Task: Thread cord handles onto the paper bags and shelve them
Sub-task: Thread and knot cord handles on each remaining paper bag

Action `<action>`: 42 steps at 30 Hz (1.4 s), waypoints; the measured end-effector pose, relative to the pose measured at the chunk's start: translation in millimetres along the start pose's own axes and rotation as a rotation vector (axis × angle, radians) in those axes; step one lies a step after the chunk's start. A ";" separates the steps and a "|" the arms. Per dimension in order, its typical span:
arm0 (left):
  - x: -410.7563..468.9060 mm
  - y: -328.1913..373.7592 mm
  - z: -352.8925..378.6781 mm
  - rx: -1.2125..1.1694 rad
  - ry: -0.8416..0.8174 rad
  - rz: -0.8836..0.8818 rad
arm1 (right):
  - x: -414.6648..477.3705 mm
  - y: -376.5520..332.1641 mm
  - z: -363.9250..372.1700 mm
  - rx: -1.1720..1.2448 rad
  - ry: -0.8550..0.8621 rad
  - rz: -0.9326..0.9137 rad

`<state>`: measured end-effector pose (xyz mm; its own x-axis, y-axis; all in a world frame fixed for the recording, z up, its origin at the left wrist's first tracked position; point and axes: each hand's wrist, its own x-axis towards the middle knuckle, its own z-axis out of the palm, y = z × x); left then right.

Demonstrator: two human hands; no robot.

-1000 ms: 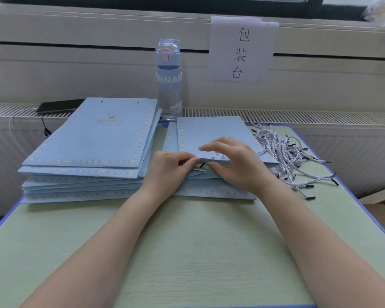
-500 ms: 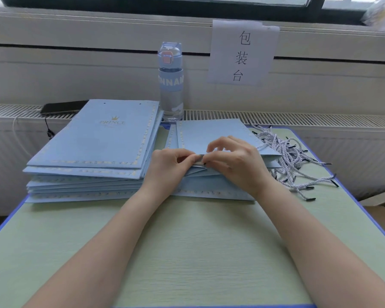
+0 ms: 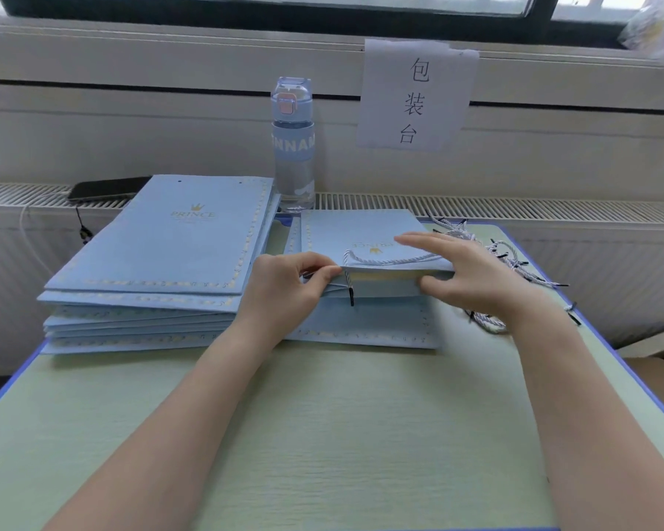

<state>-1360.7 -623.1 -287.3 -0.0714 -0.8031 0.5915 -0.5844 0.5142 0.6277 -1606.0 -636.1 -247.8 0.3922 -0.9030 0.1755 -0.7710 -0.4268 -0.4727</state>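
Far left: stack of flat blue bags (image 3: 162, 258) on table (image 3: 322, 435). Left hand (image 3: 288, 285) pinches near left corner of top paper bag (image 3: 361, 239), mid-table on a smaller pile. Cord handle (image 3: 391, 259) lies across it. Right hand (image 3: 472, 277), fingers spread, holds its right edge. Loose cords (image 3: 514, 262) just beyond.
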 end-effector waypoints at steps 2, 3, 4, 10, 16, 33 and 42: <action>-1.0 0.6 -0.7 0.036 -0.003 0.068 | 3.3 -7.2 8.8 -0.064 -0.073 0.001; -1.2 0.9 -1.4 0.057 -0.009 0.092 | 5.3 -10.7 14.0 -0.095 -0.101 -0.007; -0.7 0.6 -2.2 0.082 -0.007 0.109 | 6.7 -12.5 18.1 -0.111 -0.116 -0.014; 2.9 -1.4 -6.4 0.180 0.137 0.052 | -1.2 1.9 -4.9 0.093 0.019 0.114; 3.8 1.2 -4.2 0.198 0.157 -0.008 | -18.4 23.4 -36.3 0.353 0.241 0.199; -1.2 -1.3 2.1 0.276 0.081 0.027 | -31.6 52.9 -50.4 0.828 -0.064 0.517; -3.3 8.5 20.6 0.191 -0.212 0.179 | -4.2 42.4 -21.1 0.688 0.032 0.473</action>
<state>-1382.1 -622.3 -294.3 -0.3414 -0.7599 0.5531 -0.6866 0.6035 0.4054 -1650.9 -651.5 -250.3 0.0820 -0.9846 -0.1546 -0.3679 0.1142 -0.9228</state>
